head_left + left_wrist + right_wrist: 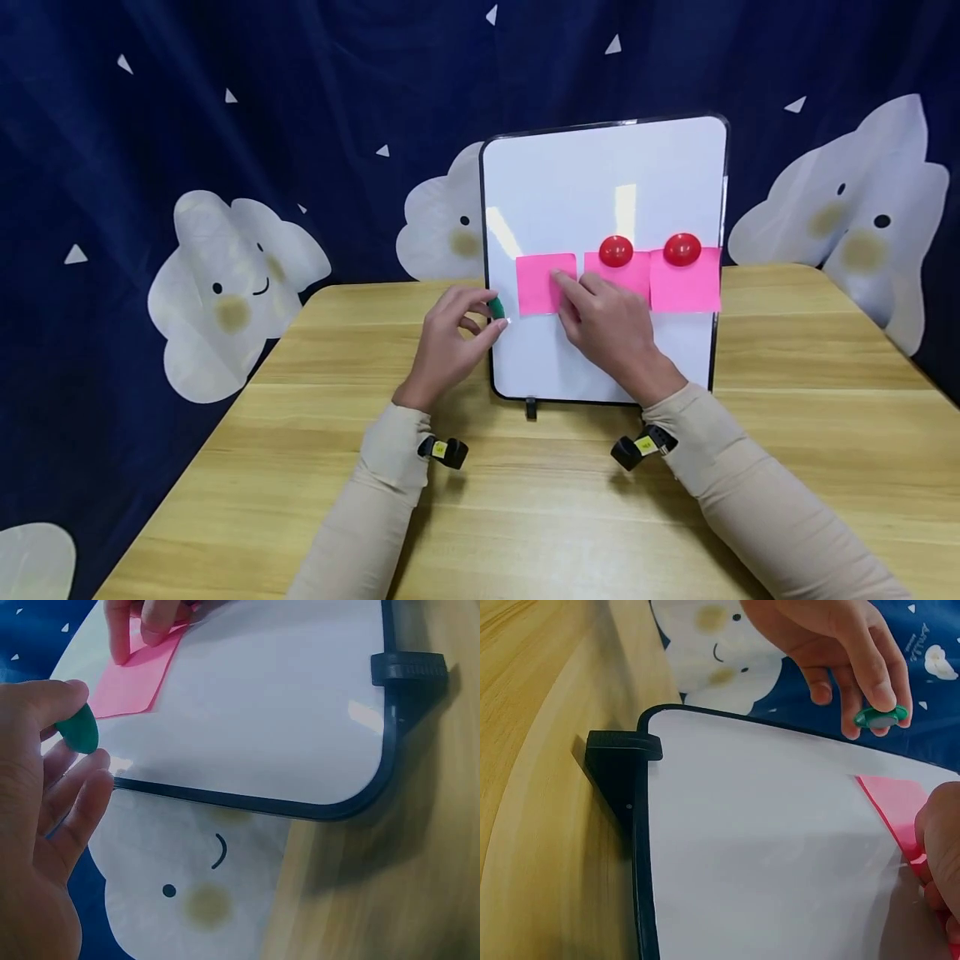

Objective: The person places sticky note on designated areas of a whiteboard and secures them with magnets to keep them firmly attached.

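My left hand (452, 340) pinches a green round magnet (81, 731) between thumb and fingers, just off the left edge of the whiteboard (558, 183). In the right wrist view the grey underside of the magnet (885, 721) faces the board. My right hand (611, 327) presses the leftmost pink sticky note (534, 287) to the board, with its index fingertip on the paper's right part. Beside it, a second pink note (633, 268) hangs under a red magnet (616, 251), partly hidden by the right hand. A third pink note (686, 287) hangs under another red magnet (682, 249).
The black-framed whiteboard stands upright on small black feet (531, 408) on a wooden table (525, 525). Behind it hangs a dark blue curtain (360, 75) with white clouds and triangles. Each wrist wears a black strapped camera (448, 452).
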Tool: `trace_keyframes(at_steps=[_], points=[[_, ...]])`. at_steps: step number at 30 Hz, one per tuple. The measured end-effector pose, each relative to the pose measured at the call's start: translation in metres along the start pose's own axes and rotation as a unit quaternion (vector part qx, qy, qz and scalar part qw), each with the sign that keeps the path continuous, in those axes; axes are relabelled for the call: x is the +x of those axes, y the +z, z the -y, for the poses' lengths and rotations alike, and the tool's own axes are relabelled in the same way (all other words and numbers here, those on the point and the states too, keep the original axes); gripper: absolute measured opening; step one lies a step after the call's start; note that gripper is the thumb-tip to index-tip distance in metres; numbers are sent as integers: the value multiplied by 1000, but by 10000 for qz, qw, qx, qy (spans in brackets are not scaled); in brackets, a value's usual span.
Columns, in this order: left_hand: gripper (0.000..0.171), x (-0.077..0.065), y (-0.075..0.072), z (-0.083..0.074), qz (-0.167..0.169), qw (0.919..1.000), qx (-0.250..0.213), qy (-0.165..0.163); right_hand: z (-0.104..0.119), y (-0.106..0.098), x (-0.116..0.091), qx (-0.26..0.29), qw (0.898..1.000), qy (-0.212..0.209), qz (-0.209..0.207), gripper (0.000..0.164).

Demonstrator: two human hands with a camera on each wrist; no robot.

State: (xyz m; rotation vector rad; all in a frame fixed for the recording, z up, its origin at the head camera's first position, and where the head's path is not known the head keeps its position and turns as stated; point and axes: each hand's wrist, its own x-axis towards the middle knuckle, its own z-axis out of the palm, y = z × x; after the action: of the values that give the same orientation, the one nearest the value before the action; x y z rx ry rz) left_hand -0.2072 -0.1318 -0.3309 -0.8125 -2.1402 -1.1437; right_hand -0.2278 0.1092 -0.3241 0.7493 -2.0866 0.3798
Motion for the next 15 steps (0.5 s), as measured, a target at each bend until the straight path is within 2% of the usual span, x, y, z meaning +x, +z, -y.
trace_keyframes(at_steps=[9, 15], points=[[36, 12, 3, -6, 114, 9999, -63, 81, 0, -3, 0, 17, 10000, -2, 29, 43], [35, 20, 6, -11, 73, 9998, -57, 160, 0, -2, 0, 76, 10000, -14, 31, 43]])
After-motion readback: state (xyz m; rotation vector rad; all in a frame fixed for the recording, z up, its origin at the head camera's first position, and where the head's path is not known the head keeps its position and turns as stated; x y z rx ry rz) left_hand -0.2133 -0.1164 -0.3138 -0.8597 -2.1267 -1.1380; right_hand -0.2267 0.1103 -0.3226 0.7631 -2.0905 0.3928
